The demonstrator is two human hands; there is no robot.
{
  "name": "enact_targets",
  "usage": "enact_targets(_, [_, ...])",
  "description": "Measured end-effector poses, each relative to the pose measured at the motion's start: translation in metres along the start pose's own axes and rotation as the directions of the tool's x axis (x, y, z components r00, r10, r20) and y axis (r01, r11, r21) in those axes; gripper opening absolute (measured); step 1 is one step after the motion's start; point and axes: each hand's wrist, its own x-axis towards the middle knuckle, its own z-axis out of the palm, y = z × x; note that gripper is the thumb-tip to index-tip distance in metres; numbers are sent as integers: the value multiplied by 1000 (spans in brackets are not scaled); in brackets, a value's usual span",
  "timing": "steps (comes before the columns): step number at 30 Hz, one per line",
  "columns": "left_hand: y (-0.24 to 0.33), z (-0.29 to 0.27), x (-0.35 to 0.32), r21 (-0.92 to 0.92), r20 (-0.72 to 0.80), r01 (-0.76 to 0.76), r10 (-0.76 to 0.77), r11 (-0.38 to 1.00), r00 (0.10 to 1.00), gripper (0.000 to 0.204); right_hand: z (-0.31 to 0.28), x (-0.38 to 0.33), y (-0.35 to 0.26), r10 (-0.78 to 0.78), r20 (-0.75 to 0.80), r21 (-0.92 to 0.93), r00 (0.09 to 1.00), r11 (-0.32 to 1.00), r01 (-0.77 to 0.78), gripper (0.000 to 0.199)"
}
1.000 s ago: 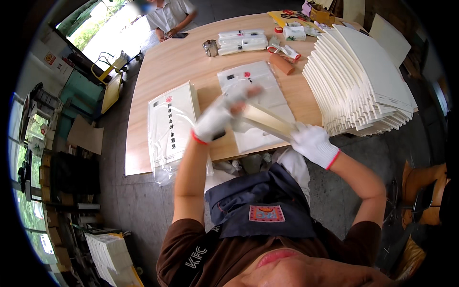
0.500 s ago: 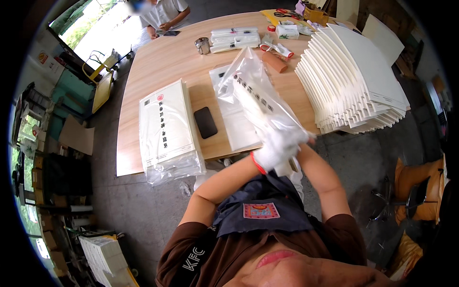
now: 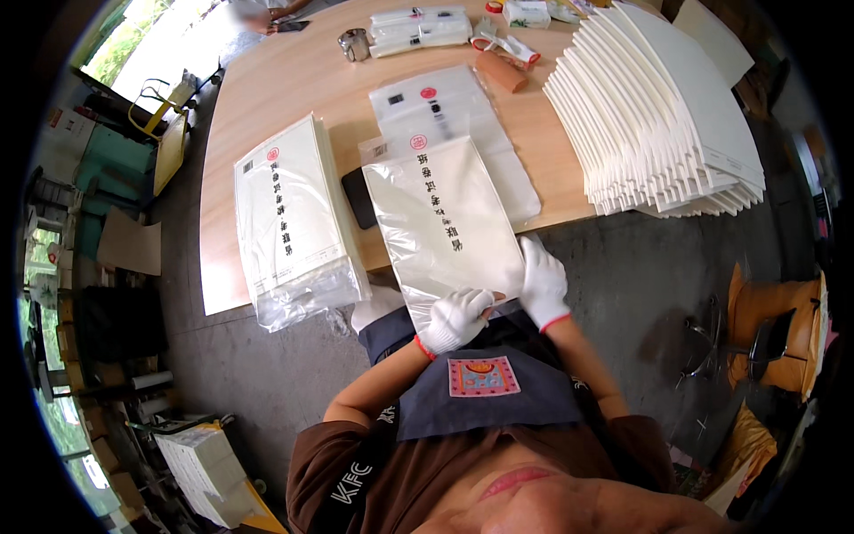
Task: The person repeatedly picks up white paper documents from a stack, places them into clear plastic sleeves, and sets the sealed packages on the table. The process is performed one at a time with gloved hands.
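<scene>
Both hands on one bagged paper pack (image 3: 422,231): cream paper in a clear bag, black print running down the middle, red round mark near the far end. White knit gloves, red cuffs.

Left hand (image 3: 455,321): fingers curled around the bag's near edge, gripping it. Right hand (image 3: 543,283): against the near right corner, fingers up along the side. Can't tell from here if it's pinching or only pressing.

Pack sits front and center, tilted a bit left at the far end. Near end sticks out past the table (image 3: 267,98) edge, above the dark blue apron (image 3: 480,414). Far end covers part of a flat clear bag (image 3: 476,120) with matching print; left side covers part of a black phone (image 3: 357,198). Can't tell whether it rests on the table or is held just above it.

Left of it: a thick bagged stack (image 3: 298,214), same print, loose plastic hanging over the near edge. Right: a tall fanned pile of cream sheets (image 3: 640,125), leaning, its near end past the edge.

Far side: shiny metal cup (image 3: 353,44), just beside it a bundle of rolled plastic (image 3: 420,32), then an orange-brown block (image 3: 501,71) and a tissue box (image 3: 527,13). Someone's forearm (image 3: 289,8) at the far left corner, second phone (image 3: 292,27) near it.
</scene>
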Motion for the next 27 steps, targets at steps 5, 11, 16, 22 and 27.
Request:
enact_targets(5, [-50, -15, -67, 286, -290, 299, -215, 911, 932, 16, 2, -16, 25, -58, 135, 9, 989, 998, 57, 29])
enact_targets(11, [-10, -28, -128, -106, -219, 150, -170, 983, 961, 21, -43, -84, 33, -145, 588, -67, 796, 972, 227, 31])
enact_targets(16, [-6, -34, -114, -296, -8, 245, -259, 923, 966, 23, -19, -111, 37, -297, 488, 97, 821, 953, 287, 26])
enact_targets(22, [-46, -16, -80, -103, -179, 273, -287, 957, 941, 21, -22, -52, 38, -37, 278, -72, 960, 996, 59, 27])
enact_targets(27, [-76, 13, -134, -644, -90, 482, -684, 594, 724, 11, -7, -77, 67, -32, 460, 260, 887, 960, -101, 36])
